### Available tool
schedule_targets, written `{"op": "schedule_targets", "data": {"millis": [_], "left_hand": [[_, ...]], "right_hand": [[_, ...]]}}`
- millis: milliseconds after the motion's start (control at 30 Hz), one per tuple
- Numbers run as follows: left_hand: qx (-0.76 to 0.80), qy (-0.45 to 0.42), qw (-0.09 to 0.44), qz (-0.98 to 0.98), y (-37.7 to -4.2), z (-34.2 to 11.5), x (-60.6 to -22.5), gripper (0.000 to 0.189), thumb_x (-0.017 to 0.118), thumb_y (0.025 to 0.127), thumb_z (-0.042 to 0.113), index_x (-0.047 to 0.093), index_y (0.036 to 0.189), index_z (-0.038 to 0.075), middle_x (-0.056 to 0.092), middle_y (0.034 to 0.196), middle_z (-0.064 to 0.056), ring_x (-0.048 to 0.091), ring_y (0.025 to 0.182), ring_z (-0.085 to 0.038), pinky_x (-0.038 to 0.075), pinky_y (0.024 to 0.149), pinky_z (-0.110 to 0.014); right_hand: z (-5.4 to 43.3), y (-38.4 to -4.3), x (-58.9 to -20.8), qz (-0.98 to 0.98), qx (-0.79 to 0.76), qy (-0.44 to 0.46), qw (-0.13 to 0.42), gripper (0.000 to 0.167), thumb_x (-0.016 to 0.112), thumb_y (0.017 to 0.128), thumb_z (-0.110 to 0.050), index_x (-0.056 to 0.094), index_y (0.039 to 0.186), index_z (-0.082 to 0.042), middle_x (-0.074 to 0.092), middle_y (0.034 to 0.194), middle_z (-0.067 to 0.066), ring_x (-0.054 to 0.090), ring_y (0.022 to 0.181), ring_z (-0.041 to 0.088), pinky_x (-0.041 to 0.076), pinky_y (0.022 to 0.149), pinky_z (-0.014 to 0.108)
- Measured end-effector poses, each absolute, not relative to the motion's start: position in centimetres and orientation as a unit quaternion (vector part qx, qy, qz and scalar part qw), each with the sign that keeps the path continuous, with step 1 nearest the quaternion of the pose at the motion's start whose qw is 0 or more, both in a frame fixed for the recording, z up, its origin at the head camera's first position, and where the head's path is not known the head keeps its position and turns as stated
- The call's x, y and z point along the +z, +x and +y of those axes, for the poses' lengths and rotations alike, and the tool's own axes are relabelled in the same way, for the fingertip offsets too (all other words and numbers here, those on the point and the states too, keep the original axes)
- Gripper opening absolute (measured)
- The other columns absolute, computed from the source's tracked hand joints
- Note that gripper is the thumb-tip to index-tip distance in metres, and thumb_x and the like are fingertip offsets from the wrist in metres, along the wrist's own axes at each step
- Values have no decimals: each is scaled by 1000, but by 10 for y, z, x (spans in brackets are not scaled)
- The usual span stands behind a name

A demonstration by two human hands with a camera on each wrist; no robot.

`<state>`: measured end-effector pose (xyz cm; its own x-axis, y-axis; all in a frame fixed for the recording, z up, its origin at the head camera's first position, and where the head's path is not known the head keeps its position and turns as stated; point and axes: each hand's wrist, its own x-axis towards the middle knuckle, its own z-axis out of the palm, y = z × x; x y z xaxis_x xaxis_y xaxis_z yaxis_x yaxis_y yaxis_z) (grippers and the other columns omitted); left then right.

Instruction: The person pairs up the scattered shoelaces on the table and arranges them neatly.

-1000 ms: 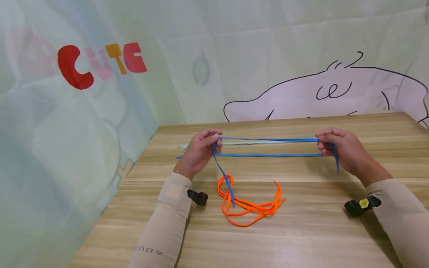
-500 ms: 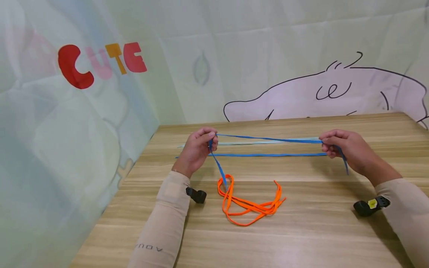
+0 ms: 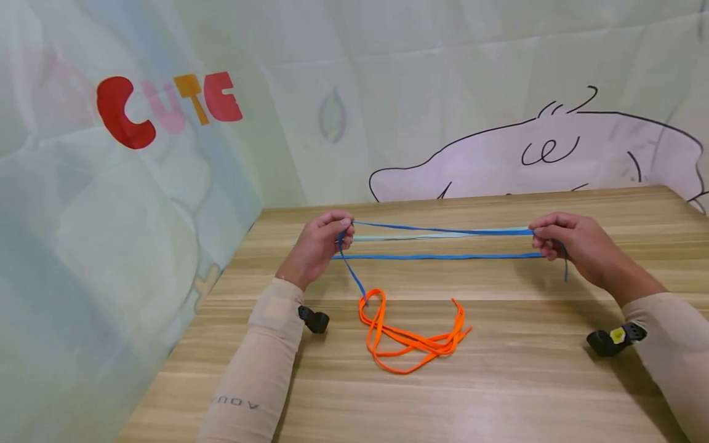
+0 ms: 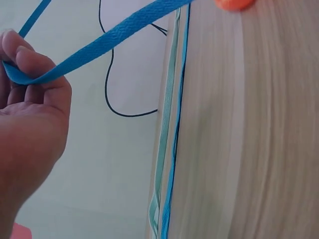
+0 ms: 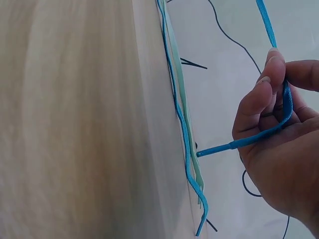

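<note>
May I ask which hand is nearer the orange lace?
Left: the left hand is beyond the orange lace, near its left end; the right hand is farther off, past its right end.

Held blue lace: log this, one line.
left hand: holds blue lace; right hand: holds same blue lace; on table: other blue lacing, mint lacing, orange lace

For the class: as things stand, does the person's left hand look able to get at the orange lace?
Probably yes, once free: the left hand pinches the raised blue lace. Nothing seems to pin the orange lace down; only the raised blue lace's dangling end overlaps it in the head view.
</note>
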<state>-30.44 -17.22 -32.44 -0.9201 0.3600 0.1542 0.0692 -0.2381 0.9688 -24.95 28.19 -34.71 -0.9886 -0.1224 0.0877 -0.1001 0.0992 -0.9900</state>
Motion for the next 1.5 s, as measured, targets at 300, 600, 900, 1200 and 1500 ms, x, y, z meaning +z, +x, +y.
{"op": "schedule_targets", "data": {"millis": [300,600,900,1200,1500], "left_hand": [[735,160,92,652,-305,-178,-322,12,55,102,7,64,106,1,63,87,-3,56,73,-16,47,68,-26],[660,153,86,730,-307,-185,-326,22,59,102,13,63,120,2,67,97,-6,60,80,-18,51,75,-31],[613,150,80,771,-308,-191,-327,31,65,98,14,62,124,-4,63,102,-14,60,82,-20,52,76,-29],[568,136,80,808,-311,-193,-331,30,65,99,16,65,122,-2,60,115,-28,62,84,-23,54,84,-39],[563,110,91,814,-309,-194,-334,26,66,98,15,68,119,-1,61,120,-27,64,92,-30,53,88,-39]], "right_hand": [[286,-249,-349,723,-685,-83,24,13,57,103,-10,68,101,-2,67,83,3,59,69,14,52,60,26],[286,-248,-352,742,-664,-83,22,13,58,103,-10,67,102,-1,67,83,3,58,66,14,51,59,26],[292,-250,-353,746,-660,-84,19,13,57,103,-11,67,102,-3,67,83,3,58,67,14,51,59,26],[294,-249,-354,753,-653,-74,18,13,57,103,-10,69,100,-6,67,82,1,58,66,13,51,59,26],[295,-250,-356,746,-662,-69,20,13,57,102,-9,69,99,-6,68,82,1,58,65,13,51,58,26]]}}
